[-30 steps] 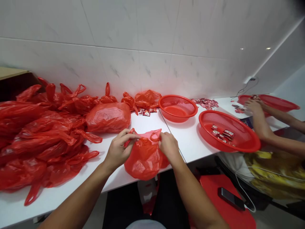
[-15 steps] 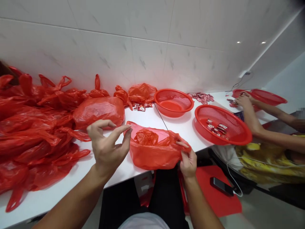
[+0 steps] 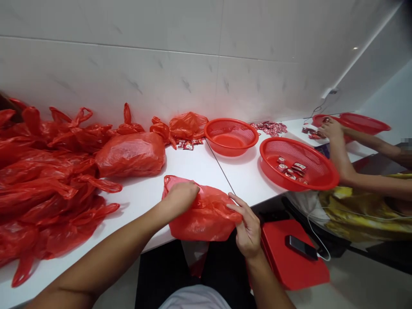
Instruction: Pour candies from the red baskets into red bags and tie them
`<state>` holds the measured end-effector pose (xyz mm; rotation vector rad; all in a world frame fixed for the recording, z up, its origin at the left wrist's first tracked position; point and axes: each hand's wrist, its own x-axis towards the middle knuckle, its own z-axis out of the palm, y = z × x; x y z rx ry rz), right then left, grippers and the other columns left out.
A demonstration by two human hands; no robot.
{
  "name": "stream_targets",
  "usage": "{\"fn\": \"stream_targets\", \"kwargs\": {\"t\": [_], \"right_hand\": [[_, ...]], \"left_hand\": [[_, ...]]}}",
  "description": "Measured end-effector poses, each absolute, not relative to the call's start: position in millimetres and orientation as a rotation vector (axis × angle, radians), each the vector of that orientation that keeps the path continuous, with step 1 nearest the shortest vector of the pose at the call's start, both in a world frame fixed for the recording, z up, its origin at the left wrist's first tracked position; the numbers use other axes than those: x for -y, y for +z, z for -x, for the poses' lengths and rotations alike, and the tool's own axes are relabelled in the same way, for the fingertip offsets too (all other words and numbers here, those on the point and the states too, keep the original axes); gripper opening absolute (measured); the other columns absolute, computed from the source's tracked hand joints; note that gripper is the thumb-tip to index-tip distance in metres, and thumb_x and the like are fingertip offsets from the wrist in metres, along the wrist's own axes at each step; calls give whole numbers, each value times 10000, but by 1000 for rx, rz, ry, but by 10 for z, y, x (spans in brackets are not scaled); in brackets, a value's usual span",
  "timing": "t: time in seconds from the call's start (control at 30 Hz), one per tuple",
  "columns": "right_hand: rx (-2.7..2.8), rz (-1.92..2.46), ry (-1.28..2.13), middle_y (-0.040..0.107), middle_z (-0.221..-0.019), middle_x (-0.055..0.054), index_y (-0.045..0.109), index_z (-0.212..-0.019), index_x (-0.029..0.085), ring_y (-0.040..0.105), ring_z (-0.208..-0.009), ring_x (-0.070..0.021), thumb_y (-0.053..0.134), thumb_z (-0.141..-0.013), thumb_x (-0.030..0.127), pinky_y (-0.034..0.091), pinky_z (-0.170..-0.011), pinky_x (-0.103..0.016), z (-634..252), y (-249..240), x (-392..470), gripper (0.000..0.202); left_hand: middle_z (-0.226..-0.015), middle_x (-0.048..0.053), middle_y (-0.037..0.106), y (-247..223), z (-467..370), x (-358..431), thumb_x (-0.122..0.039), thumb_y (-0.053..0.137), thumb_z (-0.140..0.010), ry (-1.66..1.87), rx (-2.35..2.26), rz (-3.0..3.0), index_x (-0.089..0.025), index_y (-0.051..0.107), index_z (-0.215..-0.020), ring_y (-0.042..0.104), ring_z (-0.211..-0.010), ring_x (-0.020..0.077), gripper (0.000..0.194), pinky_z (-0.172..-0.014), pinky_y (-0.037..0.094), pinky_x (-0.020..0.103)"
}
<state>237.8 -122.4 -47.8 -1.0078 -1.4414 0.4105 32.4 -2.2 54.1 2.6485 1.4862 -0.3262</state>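
Red plastic bag (image 3: 206,221) at the table's (image 3: 180,161) front edge: the left hand (image 3: 182,197) dips into its mouth, fingers curled, their grip hidden; the right hand (image 3: 247,227), half open, touches its right side. Beyond lie small packets (image 3: 188,145); rightward, two red baskets (image 3: 231,150) (image 3: 270,169).

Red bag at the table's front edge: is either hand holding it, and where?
The right hand holds the bag by its right end, near the rim. The left hand is at its opening, fingers hidden; its grip cannot be told.
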Motion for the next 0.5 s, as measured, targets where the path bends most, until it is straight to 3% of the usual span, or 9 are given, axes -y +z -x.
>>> {"fn": "stream_targets", "kwargs": {"t": [0.17,0.23,0.33,0.43,0.5], "right_hand": [[1250,1120,460,703,-1371,-97,771,-1217,262,671,-1275,-291,527,-1016,289,542,-1097,-508,-2365,-546,1147,317],[1222,1118,463,709,-1362,-100,772,-1229,259,677,-1264,-293,544,-1011,304,548,-1090,-507,-2337,-561,1122,319],[1238,1128,469,704,-1373,-91,768,-1251,276,671,-1276,-290,552,-1013,309,543,-1097,-505,-2270,-571,1120,323],[1257,1145,460,680,-1411,-83,743,-1302,298,649,-1311,-284,543,-1023,303,521,-1126,-512,-2196,-592,1155,344],[1264,1160,435,660,-1440,-88,724,-1338,297,636,-1330,-285,541,-1024,299,521,-1131,-512,-2161,-620,1183,363]], "left_hand": [[-913,41,758,1237,82,-8,-63,535,-791,281,-1010,-2622,-207,754,-843,691,-793,185,266,-693,522,283],[-892,21,755,1500,242,-175,-130,580,-807,668,-1040,-2475,-175,757,-914,696,-800,173,212,-723,548,274],[-969,15,753,1807,433,-585,-204,536,-918,1195,-1433,-2251,-63,730,-1104,717,-916,180,304,-838,551,304],[-1369,94,652,2013,554,-939,-290,563,-979,1222,-1961,-2186,-31,587,-1403,641,-1253,311,497,-1009,506,429],[-1643,140,391,2049,569,-965,-362,659,-957,1066,-2142,-2230,-109,402,-1580,492,-1427,382,719,-1128,427,532]]}}
